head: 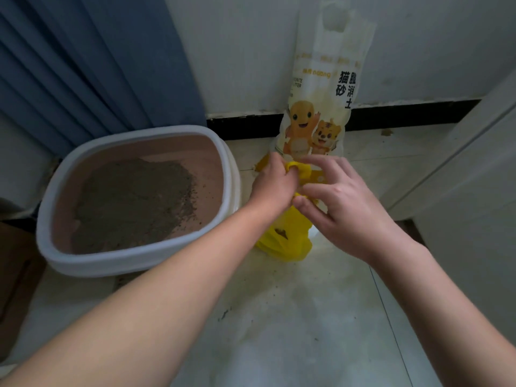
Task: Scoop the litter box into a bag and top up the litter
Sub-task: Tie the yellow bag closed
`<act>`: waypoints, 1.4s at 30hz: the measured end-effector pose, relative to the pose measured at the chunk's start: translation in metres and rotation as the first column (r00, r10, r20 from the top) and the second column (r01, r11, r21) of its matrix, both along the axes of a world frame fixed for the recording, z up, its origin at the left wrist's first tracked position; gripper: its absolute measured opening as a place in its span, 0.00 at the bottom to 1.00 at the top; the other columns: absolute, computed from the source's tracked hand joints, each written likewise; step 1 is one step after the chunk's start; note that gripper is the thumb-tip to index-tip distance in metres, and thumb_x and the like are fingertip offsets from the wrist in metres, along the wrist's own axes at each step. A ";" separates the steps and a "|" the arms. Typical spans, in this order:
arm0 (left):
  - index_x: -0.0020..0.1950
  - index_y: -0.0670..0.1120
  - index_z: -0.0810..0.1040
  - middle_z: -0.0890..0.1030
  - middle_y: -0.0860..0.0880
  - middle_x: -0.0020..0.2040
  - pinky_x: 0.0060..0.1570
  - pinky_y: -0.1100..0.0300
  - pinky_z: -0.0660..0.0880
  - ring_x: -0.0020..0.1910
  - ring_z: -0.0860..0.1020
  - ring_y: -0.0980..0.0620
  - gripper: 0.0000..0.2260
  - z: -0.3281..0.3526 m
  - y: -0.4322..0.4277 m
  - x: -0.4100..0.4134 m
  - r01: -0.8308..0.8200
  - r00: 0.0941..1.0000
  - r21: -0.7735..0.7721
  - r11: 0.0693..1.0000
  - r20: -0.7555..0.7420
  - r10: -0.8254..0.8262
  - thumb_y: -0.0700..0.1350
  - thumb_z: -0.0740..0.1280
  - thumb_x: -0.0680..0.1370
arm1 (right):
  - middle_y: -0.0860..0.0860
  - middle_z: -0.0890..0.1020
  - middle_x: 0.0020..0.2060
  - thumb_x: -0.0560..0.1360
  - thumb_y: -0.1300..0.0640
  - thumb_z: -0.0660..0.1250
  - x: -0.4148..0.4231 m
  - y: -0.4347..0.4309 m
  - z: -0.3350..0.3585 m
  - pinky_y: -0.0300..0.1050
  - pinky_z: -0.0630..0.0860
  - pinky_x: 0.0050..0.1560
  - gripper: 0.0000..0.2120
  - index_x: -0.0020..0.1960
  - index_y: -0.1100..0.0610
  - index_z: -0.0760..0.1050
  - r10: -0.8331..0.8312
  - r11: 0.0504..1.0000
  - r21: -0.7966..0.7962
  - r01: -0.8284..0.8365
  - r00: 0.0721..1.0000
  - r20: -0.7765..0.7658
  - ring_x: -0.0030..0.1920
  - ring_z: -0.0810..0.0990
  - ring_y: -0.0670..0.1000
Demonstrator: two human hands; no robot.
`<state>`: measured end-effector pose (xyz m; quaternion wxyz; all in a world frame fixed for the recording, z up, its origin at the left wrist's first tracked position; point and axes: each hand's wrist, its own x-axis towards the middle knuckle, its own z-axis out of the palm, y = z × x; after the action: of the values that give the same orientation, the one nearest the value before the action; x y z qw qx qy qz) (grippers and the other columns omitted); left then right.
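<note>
Two containers: litter box, left, holds grey litter; yellow bag, centre, holds clumps, gripped by left hand, touched by relaxed right hand

My left hand hides the fingertips it curls into the yellow bag. Both hands cover the bag's mouth and the foot of the litter sack. Whether my right hand touches the bag, I can't tell. The sack's small print is blurred, as is the litter box rim. The curtain runs off the top and left edges.
</note>
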<state>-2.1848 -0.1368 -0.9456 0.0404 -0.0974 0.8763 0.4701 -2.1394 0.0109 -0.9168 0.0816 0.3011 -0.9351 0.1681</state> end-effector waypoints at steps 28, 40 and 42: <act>0.42 0.52 0.75 0.78 0.53 0.37 0.40 0.52 0.73 0.40 0.76 0.50 0.06 -0.029 -0.040 0.031 0.233 0.966 -0.102 0.967 -0.092 -0.242 0.48 0.60 0.78 | 0.46 0.79 0.25 0.73 0.55 0.69 -0.017 -0.034 0.028 0.41 0.73 0.30 0.05 0.39 0.50 0.82 -0.020 0.980 -0.176 0.094 0.923 0.384 0.27 0.77 0.47; 0.56 0.60 0.80 0.83 0.58 0.51 0.58 0.50 0.76 0.54 0.80 0.56 0.12 -0.038 -0.038 0.035 0.307 0.951 0.090 0.948 -0.075 -0.301 0.57 0.62 0.76 | 0.43 0.82 0.36 0.74 0.58 0.71 -0.043 -0.025 -0.014 0.50 0.78 0.44 0.04 0.46 0.51 0.78 -0.031 0.972 -0.217 0.086 0.970 0.243 0.41 0.80 0.47; 0.59 0.58 0.80 0.83 0.58 0.53 0.61 0.49 0.75 0.56 0.79 0.56 0.13 -0.040 -0.039 0.036 0.284 0.959 0.141 0.948 -0.064 -0.277 0.56 0.62 0.76 | 0.46 0.80 0.40 0.73 0.58 0.73 -0.045 -0.022 -0.022 0.51 0.77 0.46 0.04 0.45 0.52 0.80 0.028 0.965 -0.263 0.023 0.982 0.189 0.45 0.78 0.49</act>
<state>-2.1490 -0.1761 -0.9853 0.0949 0.0418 0.8444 0.5257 -2.1843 -0.0113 -0.9384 0.0307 0.2712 -0.9075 0.3192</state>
